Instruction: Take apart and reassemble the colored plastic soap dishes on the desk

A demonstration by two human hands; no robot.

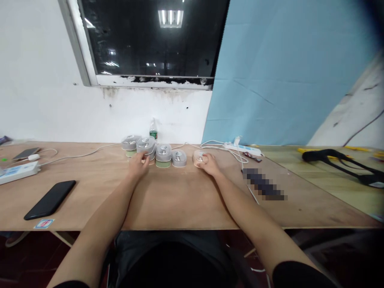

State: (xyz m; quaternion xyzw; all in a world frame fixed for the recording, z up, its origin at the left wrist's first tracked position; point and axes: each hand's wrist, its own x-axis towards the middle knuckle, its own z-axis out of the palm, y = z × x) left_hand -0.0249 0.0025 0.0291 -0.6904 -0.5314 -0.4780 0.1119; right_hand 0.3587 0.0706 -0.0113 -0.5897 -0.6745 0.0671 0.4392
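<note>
A pixelated object (264, 184) near the worktop's (168, 208) front right is blurred past naming. The left hand (138, 166) hides part of a lidded tub (146, 145), the right hand (208, 164) most of a pale tub (196, 162). A power strip (18, 173) runs off the picture's left edge.

The table (180, 204) is bare plywood, smooth and matt, with faint grain. The tubs (163, 152) have glossy, clear plastic lids. The bottle (153, 130) is thin, clear plastic. The phone (49, 199) has a smooth, glossy black face. The power strip (19, 173) is white plastic with a slight sheen, and the cable (78, 156) has a smooth white sheath. The wall (45, 80) is matt white paint, stained and rough in patches below the window glass (150, 40), which is dark and glossy. The backdrop (270, 72) is creased, matt blue sheet, either paper or cloth.
</note>
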